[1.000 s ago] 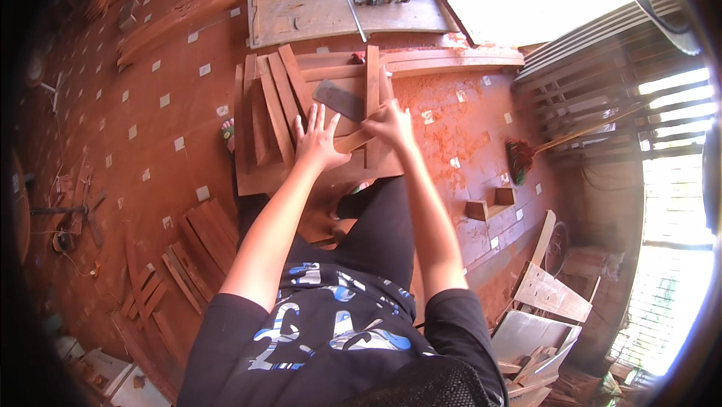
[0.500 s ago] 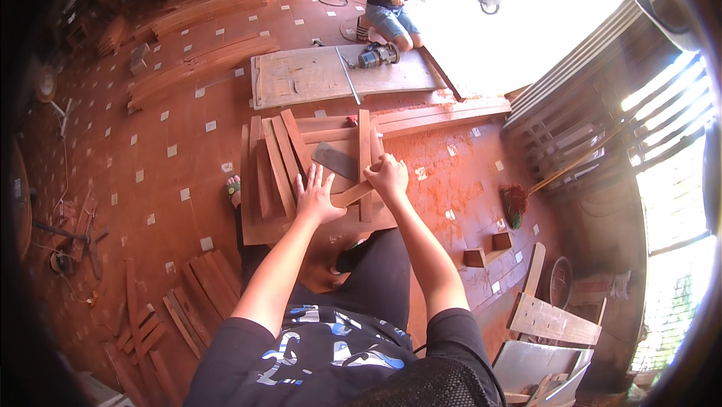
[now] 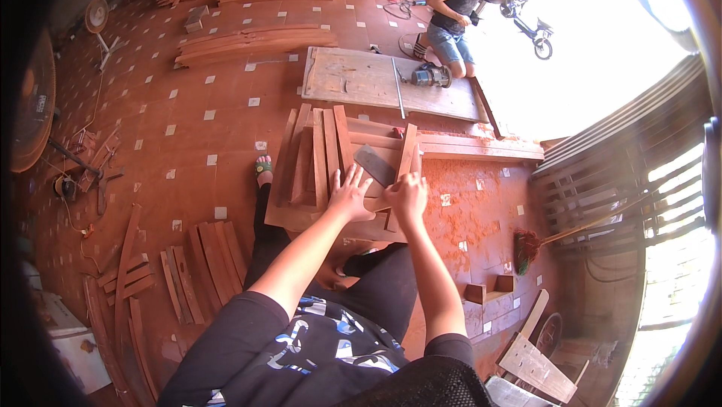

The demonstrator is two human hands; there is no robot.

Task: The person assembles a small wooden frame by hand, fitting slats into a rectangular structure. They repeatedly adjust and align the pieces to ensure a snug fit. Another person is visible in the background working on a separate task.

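Note:
My left hand (image 3: 350, 196) rests on a short wooden strip (image 3: 375, 192) at the near side of a low wooden work surface (image 3: 301, 216), its fingers spread. Just to its right, my right hand (image 3: 408, 198) is closed over the strip; whatever lies inside its fingers is hidden. Beyond my hands lies a flat dark grey rectangular piece (image 3: 374, 164). A longer upright-lying slat (image 3: 408, 148) passes beside my right hand. Several reddish wooden slats (image 3: 320, 153) lie side by side to the left.
A pale board (image 3: 353, 80) with a power tool (image 3: 431, 76) lies ahead, a person (image 3: 451, 24) kneeling behind it. Wood pieces (image 3: 214, 253) cover the floor at left. A broom (image 3: 529, 245) and wood shavings (image 3: 466, 208) are at right. A fan (image 3: 98, 16) stands far left.
My right hand has slid along the strip toward my left hand, so less of the strip shows between them. The view has shifted, moving the scene rightward.

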